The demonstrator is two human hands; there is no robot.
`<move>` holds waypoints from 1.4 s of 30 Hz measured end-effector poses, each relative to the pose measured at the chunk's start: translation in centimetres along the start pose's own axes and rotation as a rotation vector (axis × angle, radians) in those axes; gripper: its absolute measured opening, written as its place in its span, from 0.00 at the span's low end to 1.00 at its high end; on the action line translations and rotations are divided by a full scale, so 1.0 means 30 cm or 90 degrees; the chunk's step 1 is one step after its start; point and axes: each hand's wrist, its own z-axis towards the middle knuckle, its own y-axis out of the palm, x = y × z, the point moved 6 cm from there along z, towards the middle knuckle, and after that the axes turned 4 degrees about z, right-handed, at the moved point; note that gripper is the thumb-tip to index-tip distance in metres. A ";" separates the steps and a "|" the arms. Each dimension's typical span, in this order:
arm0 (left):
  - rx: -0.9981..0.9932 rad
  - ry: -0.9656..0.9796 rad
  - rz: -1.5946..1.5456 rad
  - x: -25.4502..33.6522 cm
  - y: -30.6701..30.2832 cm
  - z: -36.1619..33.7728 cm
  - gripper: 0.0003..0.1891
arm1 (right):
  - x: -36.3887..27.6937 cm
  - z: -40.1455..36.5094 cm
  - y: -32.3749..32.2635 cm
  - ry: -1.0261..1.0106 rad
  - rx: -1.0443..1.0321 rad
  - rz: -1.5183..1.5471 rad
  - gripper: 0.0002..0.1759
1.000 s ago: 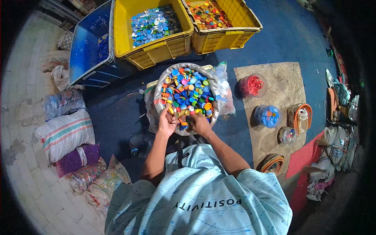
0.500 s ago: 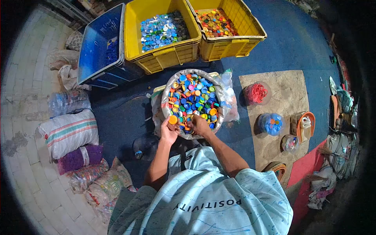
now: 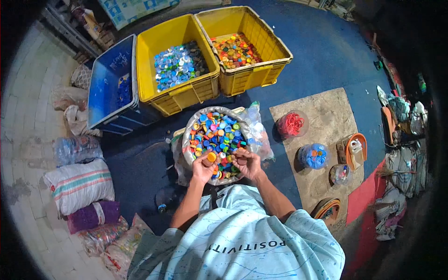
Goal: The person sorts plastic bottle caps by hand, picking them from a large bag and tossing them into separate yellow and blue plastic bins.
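Observation:
A round sack (image 3: 188, 126) with its grey rim rolled open is full of mixed plastic bottle caps (image 3: 219, 133). Over its near left edge, my left hand (image 3: 202, 171) is closed around an orange bottle cap (image 3: 212, 157), pinched at the fingertips. My right hand (image 3: 251, 165) is at the near right edge of the sack, fingers curled in around what looks like a brown bottle cap (image 3: 241, 161). Both hands are just above the heap, a short gap apart.
Beyond the sack stand a blue bin (image 3: 105, 74), a yellow bin (image 3: 144, 65) of blue and white caps, and another yellow bin (image 3: 275, 51) of orange and red caps. Jars (image 3: 313, 156) stand on a mat (image 3: 326, 105) at right. Stuffed sacks (image 3: 84, 184) line the left.
My right hand has come up out of the caps, bringing a brown cap with it. My left hand still holds the orange cap. The view has shifted, showing more beyond the bins.

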 end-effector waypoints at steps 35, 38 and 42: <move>-0.191 0.036 0.022 0.187 1.167 0.373 0.43 | -0.690 0.170 0.737 -0.330 -0.138 0.052 0.36; -0.124 0.092 0.058 0.246 1.105 0.346 0.47 | -0.705 0.153 0.748 -0.406 -0.107 -0.057 0.42; -0.094 0.109 0.113 0.247 0.690 0.330 0.32 | -0.565 0.159 0.395 -0.413 0.069 -0.143 0.23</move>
